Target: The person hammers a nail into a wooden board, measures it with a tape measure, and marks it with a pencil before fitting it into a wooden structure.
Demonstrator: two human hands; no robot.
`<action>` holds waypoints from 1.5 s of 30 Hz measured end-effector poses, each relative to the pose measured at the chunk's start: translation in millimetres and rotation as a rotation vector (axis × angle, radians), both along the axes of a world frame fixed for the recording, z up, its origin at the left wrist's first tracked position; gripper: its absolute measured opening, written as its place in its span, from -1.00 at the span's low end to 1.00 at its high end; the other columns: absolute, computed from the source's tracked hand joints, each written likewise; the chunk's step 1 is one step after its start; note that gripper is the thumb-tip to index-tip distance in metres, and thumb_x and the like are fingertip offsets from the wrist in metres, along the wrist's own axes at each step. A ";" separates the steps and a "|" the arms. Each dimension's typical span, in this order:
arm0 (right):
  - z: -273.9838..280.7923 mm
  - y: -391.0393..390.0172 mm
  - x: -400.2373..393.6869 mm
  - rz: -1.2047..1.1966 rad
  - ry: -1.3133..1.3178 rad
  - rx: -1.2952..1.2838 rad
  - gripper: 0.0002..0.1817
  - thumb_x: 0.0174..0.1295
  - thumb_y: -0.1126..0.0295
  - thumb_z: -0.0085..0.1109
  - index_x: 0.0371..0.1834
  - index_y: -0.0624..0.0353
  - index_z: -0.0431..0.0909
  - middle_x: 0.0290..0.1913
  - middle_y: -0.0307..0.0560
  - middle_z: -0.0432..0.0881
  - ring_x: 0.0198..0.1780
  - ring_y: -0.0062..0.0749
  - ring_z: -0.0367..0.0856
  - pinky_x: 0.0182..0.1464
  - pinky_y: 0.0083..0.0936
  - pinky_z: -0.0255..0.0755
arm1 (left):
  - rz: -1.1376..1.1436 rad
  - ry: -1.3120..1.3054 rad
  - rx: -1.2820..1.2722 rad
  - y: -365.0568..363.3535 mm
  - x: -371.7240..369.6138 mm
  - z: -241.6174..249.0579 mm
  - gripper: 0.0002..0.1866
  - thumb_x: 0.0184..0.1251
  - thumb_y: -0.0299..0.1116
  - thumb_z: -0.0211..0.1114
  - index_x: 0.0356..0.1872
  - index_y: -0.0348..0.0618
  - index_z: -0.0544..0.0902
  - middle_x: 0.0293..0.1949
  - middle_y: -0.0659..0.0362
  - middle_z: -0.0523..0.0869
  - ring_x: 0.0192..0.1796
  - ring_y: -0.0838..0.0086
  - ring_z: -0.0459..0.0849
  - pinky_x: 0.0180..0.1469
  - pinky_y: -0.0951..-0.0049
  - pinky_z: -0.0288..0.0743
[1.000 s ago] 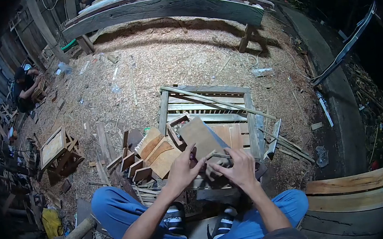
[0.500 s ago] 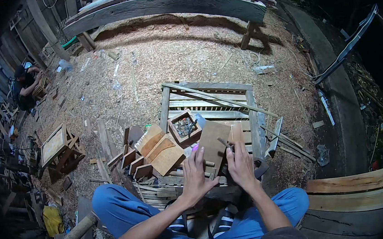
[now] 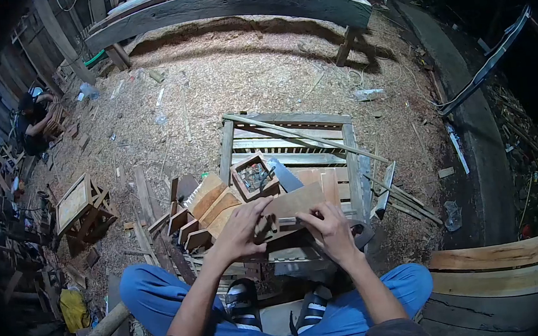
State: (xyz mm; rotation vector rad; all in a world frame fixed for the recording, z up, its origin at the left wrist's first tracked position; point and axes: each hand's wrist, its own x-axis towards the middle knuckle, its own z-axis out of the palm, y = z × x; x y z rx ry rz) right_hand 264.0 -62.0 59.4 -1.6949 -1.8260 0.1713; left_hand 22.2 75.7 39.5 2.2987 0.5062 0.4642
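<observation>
A flat brown wooden board (image 3: pixel 300 198) lies tilted in front of me above the low work support. My left hand (image 3: pixel 241 229) curves round the board's left end, fingers bent over its edge. At the board's near edge, my right hand (image 3: pixel 330 225) pinches a small thin piece whose kind is too small to tell. Just beyond sits a wooden box (image 3: pixel 254 176) filled with small metal items, with a saw blade (image 3: pixel 284 174) beside it. Left of the board, light brown wooden pieces (image 3: pixel 213 200) lean together.
A slatted wooden frame (image 3: pixel 349 138) lies ahead on the shavings. A long bench (image 3: pixel 230 11) stands at the back. At the far left a person (image 3: pixel 33 124) crouches. A small wooden stool (image 3: pixel 75 204) is at left, planks (image 3: pixel 500 252) at right.
The board has turned from upright-slanted to nearly crosswise. My left hand has moved left and my right hand slightly down. More of the saw blade now shows.
</observation>
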 end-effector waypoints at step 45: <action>-16.2 0.0 -17.2 0.028 -0.212 0.135 -0.75 0.07 0.27 0.56 -0.16 -0.11 0.80 -0.17 -0.25 0.70 -0.20 -0.32 0.72 -0.29 -0.37 0.62 | 0.127 0.057 0.098 -6.1 -14.8 -16.7 -0.24 -0.06 -0.25 0.62 0.31 -0.02 0.62 0.64 -0.02 0.37 0.68 0.08 0.27 0.68 -0.15 0.02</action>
